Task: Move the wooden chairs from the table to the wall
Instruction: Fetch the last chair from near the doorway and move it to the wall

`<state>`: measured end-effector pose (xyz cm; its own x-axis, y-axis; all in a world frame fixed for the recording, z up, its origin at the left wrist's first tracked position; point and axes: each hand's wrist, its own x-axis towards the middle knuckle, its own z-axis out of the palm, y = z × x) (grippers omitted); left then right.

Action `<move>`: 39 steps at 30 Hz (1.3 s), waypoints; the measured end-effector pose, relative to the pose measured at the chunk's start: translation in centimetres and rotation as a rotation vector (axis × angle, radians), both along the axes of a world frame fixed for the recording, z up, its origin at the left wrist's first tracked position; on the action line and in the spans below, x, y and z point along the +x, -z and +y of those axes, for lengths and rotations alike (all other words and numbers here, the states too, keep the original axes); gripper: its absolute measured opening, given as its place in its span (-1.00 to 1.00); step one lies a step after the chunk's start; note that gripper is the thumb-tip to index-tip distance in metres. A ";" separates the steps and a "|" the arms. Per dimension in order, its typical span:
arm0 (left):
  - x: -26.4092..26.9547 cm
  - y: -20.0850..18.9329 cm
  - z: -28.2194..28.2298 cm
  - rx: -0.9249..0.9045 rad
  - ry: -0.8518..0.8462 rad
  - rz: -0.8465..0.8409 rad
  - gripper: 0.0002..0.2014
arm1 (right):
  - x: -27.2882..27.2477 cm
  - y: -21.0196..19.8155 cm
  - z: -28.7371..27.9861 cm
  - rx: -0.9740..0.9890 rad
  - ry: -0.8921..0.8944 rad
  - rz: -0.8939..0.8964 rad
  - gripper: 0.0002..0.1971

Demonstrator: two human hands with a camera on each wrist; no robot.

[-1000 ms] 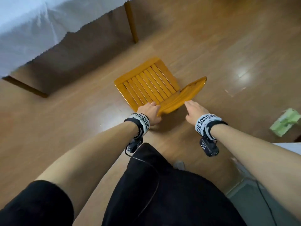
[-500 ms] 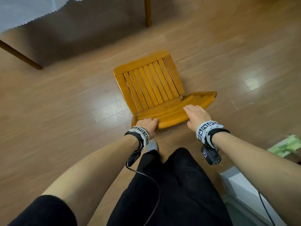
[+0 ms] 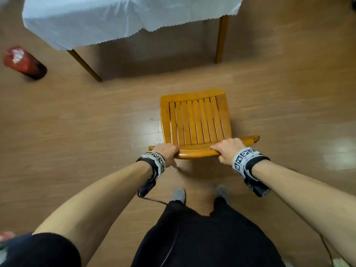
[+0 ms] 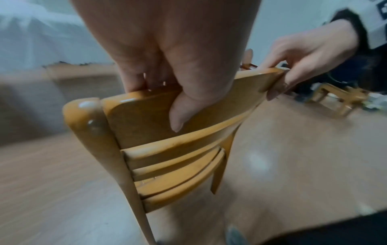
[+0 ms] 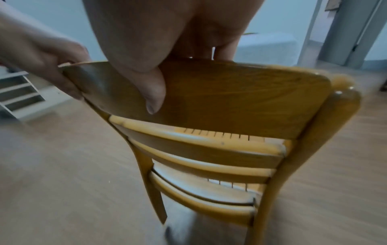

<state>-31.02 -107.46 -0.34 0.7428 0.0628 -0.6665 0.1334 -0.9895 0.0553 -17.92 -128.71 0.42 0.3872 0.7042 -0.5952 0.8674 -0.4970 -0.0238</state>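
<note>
A honey-coloured wooden chair point(image 3: 195, 122) with a slatted seat stands on the floor in front of me, its back toward me. My left hand point(image 3: 166, 152) grips the left part of the top rail point(image 3: 198, 152), thumb behind it. My right hand point(image 3: 227, 149) grips the right part the same way. In the left wrist view my left hand point(image 4: 180, 69) curls over the chair back point(image 4: 146, 121), with the right hand point(image 4: 301, 54) further along. The right wrist view shows my right hand point(image 5: 159, 66) over the chair back point(image 5: 240, 99); the left hand point(image 5: 41, 56) holds the far end.
A table point(image 3: 221, 35) under a white cloth point(image 3: 119, 18) stands just beyond the chair. A red cylinder point(image 3: 24, 62) lies on the floor at far left. Another wooden chair point(image 4: 337, 97) stands further off. A white slatted unit point(image 5: 18, 92) and a doorway point(image 5: 343, 33) are visible.
The chair has turned so its back now squarely faces me, and the table with its cloth has come back into view ahead. Both hands have stayed on the top rail.
</note>
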 end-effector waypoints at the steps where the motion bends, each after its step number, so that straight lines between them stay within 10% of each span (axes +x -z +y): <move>1: 1.3 -0.8 0.4 0.007 -0.046 -0.028 -0.78 | 1.6 -0.9 0.6 0.024 0.005 0.002 -0.75; 22: 23.4 -8.2 14.8 -0.020 -0.359 -0.176 -0.95 | 25.3 -7.9 18.3 0.114 0.068 -0.012 -0.43; 39: 18.1 -5.3 12.3 -0.014 -0.788 -0.110 -0.90 | 27.0 -6.2 26.6 0.059 -0.443 -0.001 -0.81</move>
<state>-12.89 -95.14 4.96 0.5447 0.5895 -0.5965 0.7869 -0.6053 0.1203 9.11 -102.14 6.64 0.0412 0.8351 -0.5485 0.9963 -0.0757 -0.0404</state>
